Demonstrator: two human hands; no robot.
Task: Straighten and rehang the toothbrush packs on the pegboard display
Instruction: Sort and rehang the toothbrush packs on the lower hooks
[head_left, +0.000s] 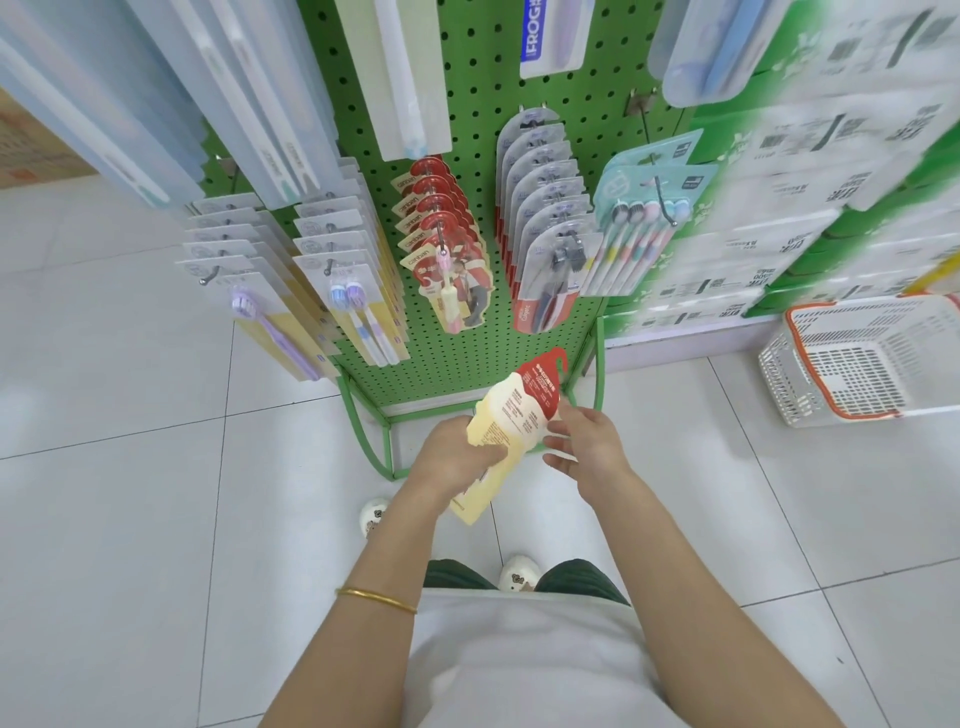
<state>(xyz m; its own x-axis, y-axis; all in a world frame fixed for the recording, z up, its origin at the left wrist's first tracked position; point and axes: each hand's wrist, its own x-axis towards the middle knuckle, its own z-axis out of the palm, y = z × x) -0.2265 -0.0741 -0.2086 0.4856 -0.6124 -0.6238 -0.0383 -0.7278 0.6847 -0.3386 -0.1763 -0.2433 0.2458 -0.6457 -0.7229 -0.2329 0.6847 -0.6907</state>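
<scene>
I hold a red-and-cream toothbrush pack (522, 410) low in front of the green pegboard (467, 119), its printed back towards me and its red hook end pointing up. My left hand (457, 457) grips the pack's cream lower part. My right hand (584, 441) touches its right edge with fingers spread. Above, a row of matching red packs (441, 228) hangs on a peg. To the right of that row hang grey-and-red packs (545, 208) and teal multi-brush packs (644, 208). White-and-yellow packs (332, 260) hang at the left.
A white plastic basket with an orange rim (857, 358) sits on the tiled floor at the right. The pegboard's green frame legs (374, 441) stand just ahead of my feet. Shelves of boxed goods (831, 182) fill the right side.
</scene>
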